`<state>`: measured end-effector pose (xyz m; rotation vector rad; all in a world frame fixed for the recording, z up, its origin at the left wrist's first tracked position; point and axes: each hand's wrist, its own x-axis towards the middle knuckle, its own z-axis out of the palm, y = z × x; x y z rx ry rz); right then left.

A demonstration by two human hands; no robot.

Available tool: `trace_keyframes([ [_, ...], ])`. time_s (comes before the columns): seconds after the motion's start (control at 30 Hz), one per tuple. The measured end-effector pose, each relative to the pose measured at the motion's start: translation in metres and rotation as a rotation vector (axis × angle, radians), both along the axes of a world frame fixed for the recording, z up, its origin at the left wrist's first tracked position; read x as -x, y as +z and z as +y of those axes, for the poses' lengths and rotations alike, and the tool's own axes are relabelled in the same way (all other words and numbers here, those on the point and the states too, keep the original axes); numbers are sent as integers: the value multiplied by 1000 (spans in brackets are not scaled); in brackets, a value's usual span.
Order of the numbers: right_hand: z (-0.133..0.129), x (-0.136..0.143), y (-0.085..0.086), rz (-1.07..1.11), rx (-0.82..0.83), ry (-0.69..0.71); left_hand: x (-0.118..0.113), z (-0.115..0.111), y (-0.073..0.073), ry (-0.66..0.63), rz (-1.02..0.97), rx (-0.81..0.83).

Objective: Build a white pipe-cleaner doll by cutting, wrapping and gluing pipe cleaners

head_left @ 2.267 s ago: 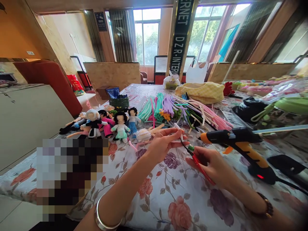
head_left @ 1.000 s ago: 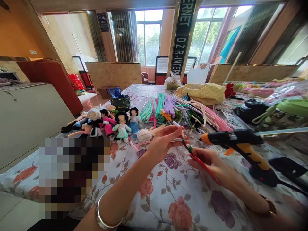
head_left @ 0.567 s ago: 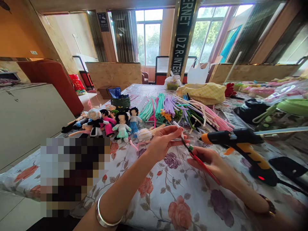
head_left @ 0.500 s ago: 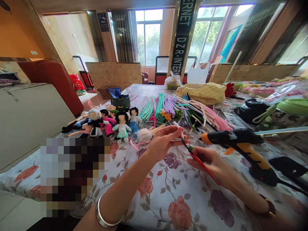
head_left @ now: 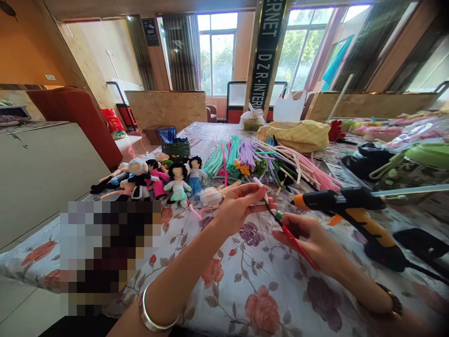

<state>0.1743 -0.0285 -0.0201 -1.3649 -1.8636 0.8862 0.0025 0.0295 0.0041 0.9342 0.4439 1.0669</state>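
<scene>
My left hand [head_left: 242, 203] pinches a small white piece [head_left: 260, 183] between thumb and fingers, above the flowered tablecloth. Red-handled scissors [head_left: 296, 243] are gripped in my right hand [head_left: 303, 236], their dark blades pointing up and left to the lower end of the white piece. A small green item [head_left: 279, 215] shows at my right index finger; whether it is worn or held I cannot tell. Just beyond my hands lies a bundle of fuzzy coloured stems [head_left: 247, 157]. To the right of them is a black and orange glue gun [head_left: 358, 215].
Several small dolls [head_left: 178, 185] stand and lie at the left, near a dark woven basket [head_left: 175, 150]. Behind the stems is a yellow checked pouch [head_left: 294, 135]. A black bag [head_left: 366, 161] and a green bag [head_left: 426, 161] sit at the right. A pixelated patch covers the lower left.
My right hand and the scissors have shifted very slightly, with the handles a little further left. My left hand keeps its pinch on the white piece.
</scene>
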Motion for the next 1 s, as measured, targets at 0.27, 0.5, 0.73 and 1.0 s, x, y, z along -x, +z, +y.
trace_keyframes([
  [0.27,-1,2,1,-22,-27,-24,0,0,0,6,5,9],
  [0.5,-2,2,3,-16,-30,-36,-1,0,1,3,13,10],
  [0.73,-2,1,2,1,-25,-44,0,0,0,-6,14,15],
  [1.0,-2,4,3,-34,-32,-48,1,1,0,-18,8,0],
])
